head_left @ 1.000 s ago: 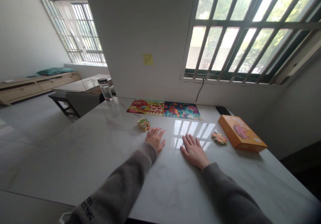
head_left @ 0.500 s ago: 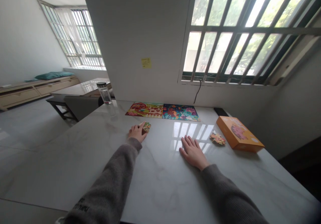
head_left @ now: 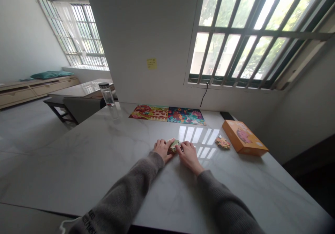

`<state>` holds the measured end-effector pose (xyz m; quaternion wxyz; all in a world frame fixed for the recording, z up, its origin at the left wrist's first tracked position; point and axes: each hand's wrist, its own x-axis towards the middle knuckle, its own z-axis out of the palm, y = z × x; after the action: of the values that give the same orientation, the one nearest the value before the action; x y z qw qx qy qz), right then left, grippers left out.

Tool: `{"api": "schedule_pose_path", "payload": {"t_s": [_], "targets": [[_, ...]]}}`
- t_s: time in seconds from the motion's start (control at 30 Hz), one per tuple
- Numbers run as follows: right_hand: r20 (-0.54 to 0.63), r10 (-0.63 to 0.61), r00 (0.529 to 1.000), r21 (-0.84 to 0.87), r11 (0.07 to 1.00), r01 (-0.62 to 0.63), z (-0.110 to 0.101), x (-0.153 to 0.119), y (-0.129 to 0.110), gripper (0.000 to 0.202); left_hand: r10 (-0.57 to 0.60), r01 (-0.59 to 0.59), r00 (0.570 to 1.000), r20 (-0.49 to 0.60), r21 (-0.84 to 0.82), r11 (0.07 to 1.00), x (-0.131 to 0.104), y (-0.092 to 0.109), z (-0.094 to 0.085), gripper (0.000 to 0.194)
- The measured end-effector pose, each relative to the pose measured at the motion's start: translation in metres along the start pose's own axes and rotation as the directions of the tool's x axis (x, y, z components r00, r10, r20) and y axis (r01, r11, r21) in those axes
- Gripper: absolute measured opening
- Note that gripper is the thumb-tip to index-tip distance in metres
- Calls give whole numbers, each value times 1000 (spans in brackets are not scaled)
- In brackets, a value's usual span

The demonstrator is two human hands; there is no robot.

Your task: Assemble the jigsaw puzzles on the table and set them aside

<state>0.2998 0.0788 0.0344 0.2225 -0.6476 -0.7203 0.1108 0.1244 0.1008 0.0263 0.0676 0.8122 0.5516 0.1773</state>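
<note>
A small stack of jigsaw puzzle pieces (head_left: 174,145), greenish on top, lies between my two hands over the middle of the table. My left hand (head_left: 162,149) is closed around its left side, thumb along the near edge. From the right, my right hand (head_left: 188,155) touches the stack with thumb and fingers curled in; whether it pinches a single piece is hidden. Another pile of puzzle pieces (head_left: 223,143), orange and pink, rests to the right, apart from both hands.
Two colourful picture sheets, a farm scene (head_left: 149,112) and a dark blue scene (head_left: 186,116), lie by the wall. An orange box (head_left: 244,138) stands on the right, a black flat object (head_left: 227,116) behind it. A glass bottle (head_left: 107,95) is at the far left of the marble table (head_left: 78,164).
My left hand has brought the stack of puzzle pieces rightward to the middle. My right hand, flat on the table before, has moved left and curled its fingers at the stack.
</note>
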Motion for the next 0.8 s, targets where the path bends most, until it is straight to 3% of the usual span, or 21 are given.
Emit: {"api": "schedule_pose_path", "payload": {"t_s": [0.1, 0.27, 0.43, 0.53, 0.63, 0.7, 0.8], "targets": [[-9, 81, 997, 23, 996, -81, 3, 5, -7, 43, -21, 22, 1000, 20, -50, 999, -2, 2, -1, 70], [36, 99, 994, 123, 987, -103, 4, 11, -6, 35, -72, 92, 990, 118, -180, 979, -3, 0, -14, 83], [73, 73, 995, 406, 909, -97, 9, 16, 2, 32, -141, 184, 979, 147, -344, 921, 5, -8, -12, 84], [111, 1, 994, 606, 793, -69, 15, 19, 9, 34, -165, 220, 975, 151, -505, 834, 12, -19, -4, 86], [127, -93, 988, 733, 680, -30, 21, 20, 14, 38, -57, 158, 985, 162, -726, 669, 15, -29, 2, 94], [86, -130, 988, 759, 651, 19, 22, 20, 14, 41, -2, 120, 989, 146, -807, 578, 15, -34, 4, 98], [-18, -133, 991, 734, 671, 104, 20, 18, 12, 42, -33, 95, 995, 92, -835, 542, 15, -38, 3, 95]]}}
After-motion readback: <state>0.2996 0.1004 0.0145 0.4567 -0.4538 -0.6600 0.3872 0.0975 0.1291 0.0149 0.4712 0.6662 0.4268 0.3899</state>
